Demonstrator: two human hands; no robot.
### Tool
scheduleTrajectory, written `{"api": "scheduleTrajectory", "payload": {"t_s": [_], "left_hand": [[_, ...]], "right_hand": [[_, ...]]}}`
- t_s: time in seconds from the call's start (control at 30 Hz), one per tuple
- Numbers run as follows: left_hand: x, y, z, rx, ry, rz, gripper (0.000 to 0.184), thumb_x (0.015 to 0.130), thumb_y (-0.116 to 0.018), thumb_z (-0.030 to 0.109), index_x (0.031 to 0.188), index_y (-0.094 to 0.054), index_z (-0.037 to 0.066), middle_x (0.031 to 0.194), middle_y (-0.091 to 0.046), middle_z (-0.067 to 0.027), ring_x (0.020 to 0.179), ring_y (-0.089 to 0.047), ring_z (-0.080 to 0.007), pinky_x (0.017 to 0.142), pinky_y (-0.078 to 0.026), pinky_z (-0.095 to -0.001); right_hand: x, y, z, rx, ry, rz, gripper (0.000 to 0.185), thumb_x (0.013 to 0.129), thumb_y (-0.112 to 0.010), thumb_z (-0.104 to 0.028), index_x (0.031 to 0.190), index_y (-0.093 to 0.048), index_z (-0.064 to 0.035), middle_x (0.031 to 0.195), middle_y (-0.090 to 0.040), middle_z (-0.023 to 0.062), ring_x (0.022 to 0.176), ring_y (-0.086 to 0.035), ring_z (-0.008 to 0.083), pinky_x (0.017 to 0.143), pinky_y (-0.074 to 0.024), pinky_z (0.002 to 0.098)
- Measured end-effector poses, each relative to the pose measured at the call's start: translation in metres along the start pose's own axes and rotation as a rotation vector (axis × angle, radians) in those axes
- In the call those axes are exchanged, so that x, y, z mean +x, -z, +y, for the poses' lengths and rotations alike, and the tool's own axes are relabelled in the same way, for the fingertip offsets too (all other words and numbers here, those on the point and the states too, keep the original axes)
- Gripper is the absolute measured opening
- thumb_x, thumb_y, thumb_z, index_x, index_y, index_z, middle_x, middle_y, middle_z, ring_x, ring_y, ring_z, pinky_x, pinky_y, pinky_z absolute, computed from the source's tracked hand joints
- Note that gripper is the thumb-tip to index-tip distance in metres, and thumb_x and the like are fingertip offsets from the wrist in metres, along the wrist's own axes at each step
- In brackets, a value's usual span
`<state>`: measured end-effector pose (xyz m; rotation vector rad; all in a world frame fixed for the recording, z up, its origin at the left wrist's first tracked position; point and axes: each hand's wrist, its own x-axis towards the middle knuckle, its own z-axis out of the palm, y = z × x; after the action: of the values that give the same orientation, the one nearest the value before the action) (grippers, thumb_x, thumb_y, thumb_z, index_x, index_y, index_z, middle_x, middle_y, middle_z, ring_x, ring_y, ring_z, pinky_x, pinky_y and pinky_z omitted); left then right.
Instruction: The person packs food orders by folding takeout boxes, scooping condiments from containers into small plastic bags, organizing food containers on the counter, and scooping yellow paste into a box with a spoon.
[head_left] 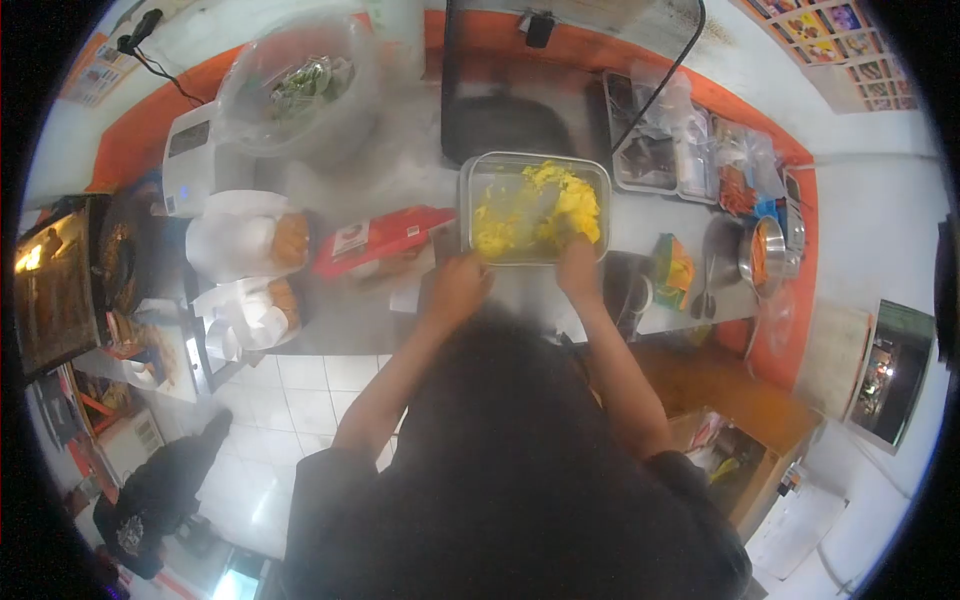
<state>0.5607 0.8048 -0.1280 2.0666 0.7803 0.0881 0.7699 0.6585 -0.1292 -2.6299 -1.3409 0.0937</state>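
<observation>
A clear rectangular plastic container (465,215) sits on the counter before me, with a soft yellow mass (575,205) heaped at its right and smeared across its left side. My left hand (462,284) is closed at the container's near left corner and appears to grip the rim. Over the near right edge reaches my right hand (577,264), its fingers closed together against the yellow mass. Haze blurs the fingertips, so whether a tool is in them is hidden. Just left of the container lies a red packet (385,238).
White-wrapped brown items (290,240) and a white scale (190,160) stand left. Behind is a large plastic bag (300,85) of greenish contents. Trays (650,165) of packets and a metal bowl (762,250) are right. Another person (160,500) is at lower left.
</observation>
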Motion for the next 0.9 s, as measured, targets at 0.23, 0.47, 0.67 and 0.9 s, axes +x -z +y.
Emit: {"api": "scheduleTrajectory", "payload": {"t_s": [0.23,0.47,0.67,0.9], "left_hand": [[-0.002,0.016,0.000,-0.078,0.039,-0.141,0.026,0.087,-0.073,0.019,0.101,-0.062,0.000,0.092,-0.070,-0.0168,0.087,-0.070,-0.0313,0.083,-0.053,-0.0430],[-0.006,0.019,-0.008,-0.114,0.049,-0.075,0.075,0.087,-0.074,0.023,0.148,-0.036,0.001,0.107,-0.069,-0.0177,0.096,-0.071,-0.0292,0.087,-0.055,-0.0420],[0.003,0.028,-0.009,-0.137,-0.013,-0.176,0.088,0.088,-0.074,0.023,0.154,-0.024,-0.008,0.113,-0.070,-0.0204,0.103,-0.070,-0.0303,0.090,-0.055,-0.0424],[0.006,0.038,0.002,-0.093,0.053,-0.273,0.089,0.088,-0.073,0.026,0.152,-0.023,-0.012,0.115,-0.069,-0.0223,0.105,-0.069,-0.0311,0.091,-0.055,-0.0417]], "right_hand": [[0.016,0.022,-0.015,0.311,-0.165,-0.051,0.013,0.083,-0.063,0.002,0.095,-0.066,0.0050,0.091,-0.068,0.0269,0.085,-0.068,0.0419,0.077,-0.0545,0.0479],[0.003,-0.025,-0.010,0.070,-0.127,0.037,0.019,0.080,-0.062,0.004,0.100,-0.062,0.0038,0.105,-0.059,0.0309,0.089,-0.064,0.0473,0.080,-0.0543,0.0491],[0.035,-0.001,-0.011,0.303,-0.262,-0.118,0.023,0.082,-0.059,0.003,0.104,-0.063,0.0062,0.100,-0.060,0.0317,0.093,-0.062,0.0465,0.084,-0.0532,0.0489],[0.022,-0.045,-0.034,0.233,-0.014,0.044,0.017,0.081,-0.059,0.002,0.095,-0.066,0.0060,0.089,-0.063,0.0279,0.092,-0.061,0.0469,0.088,-0.0507,0.0520]]}}
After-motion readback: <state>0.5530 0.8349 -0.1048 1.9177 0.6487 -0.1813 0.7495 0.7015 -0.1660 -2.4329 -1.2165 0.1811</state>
